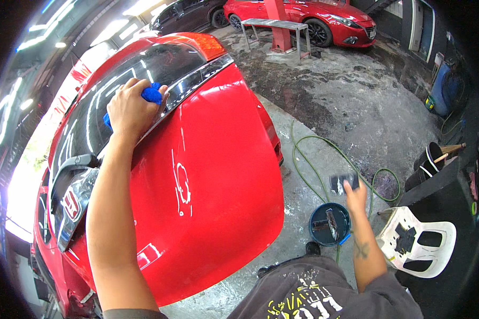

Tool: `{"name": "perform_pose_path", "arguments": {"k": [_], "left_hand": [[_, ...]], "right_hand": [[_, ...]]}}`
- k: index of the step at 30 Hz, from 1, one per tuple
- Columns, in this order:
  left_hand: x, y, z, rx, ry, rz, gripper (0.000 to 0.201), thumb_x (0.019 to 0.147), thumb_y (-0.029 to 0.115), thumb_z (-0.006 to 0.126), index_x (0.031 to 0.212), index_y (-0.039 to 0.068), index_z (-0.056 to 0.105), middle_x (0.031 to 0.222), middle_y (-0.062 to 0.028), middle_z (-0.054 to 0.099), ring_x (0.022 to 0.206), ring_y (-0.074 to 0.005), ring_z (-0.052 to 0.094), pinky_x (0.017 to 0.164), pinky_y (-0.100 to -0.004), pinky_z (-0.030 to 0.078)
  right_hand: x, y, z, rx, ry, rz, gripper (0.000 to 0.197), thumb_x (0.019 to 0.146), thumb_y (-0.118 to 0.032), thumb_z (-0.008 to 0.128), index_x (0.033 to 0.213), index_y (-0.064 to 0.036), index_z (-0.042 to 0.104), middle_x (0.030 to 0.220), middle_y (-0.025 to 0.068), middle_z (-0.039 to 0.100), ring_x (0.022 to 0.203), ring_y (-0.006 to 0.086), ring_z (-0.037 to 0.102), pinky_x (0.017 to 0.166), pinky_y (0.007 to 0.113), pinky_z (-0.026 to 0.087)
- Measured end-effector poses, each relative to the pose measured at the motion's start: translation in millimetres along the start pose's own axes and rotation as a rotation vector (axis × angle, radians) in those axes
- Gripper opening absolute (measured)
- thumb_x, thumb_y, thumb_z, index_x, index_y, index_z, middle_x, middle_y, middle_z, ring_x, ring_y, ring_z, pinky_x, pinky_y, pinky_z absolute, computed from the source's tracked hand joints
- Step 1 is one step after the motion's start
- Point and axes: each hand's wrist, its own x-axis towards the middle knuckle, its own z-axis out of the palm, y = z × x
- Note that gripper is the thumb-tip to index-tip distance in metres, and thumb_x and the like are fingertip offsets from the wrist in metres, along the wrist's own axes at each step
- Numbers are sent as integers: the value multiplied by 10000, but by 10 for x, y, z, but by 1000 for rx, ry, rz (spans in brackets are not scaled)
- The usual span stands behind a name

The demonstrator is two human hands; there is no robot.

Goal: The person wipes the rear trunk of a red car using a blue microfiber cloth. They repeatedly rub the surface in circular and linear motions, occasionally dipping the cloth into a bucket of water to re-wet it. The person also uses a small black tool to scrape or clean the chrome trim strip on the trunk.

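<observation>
Left hand (133, 109) bunches a fluffy blue cloth (152, 94) over the dark rear window (170, 61) of a glossy red car (226, 159), apparently mid-wipe; the right hand (355, 192) pinches a flat black pad (338, 184) near a round dark-blue bucket (323, 211), the next stroke likely calling for even pressure

Ceiling lights (109, 32) shine above a stained grey floor (335, 106), metal bench (258, 23) and white chair (424, 252).

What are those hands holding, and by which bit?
The left hand grips a blue cloth by its bunched middle; the right hand holds a dark block by its right end.
</observation>
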Motion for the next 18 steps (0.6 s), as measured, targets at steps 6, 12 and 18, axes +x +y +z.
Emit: {"name": "perform_pose_path", "arguments": {"k": [6,12,18], "left_hand": [[495,624,419,-52,20,221,268,901,375,755,1042,172,857,1115,-110,794,1118,-344,764,1003,-487,605],[778,994,495,27,-69,226,286,848,302,720,1065,172,854,1151,-117,788,1108,-375,778,992,-504,618],[550,785,190,34,-147,94,324,842,319,700,1082,169,859,1215,-119,799,1125,-372,782,983,-506,627]], "right_hand": [[-238,374,-721,47,115,279,246,1030,-249,787,1155,-43,735,963,-5,712,781,135,652,645,287,498],[-101,514,-545,356,96,458,204,1038,-273,788,1151,-107,748,951,-40,715,730,80,622,596,253,437],[-78,-633,100,655,-199,531,318,999,-75,820,1289,-84,688,1099,22,741,959,164,726,710,332,589]]}}
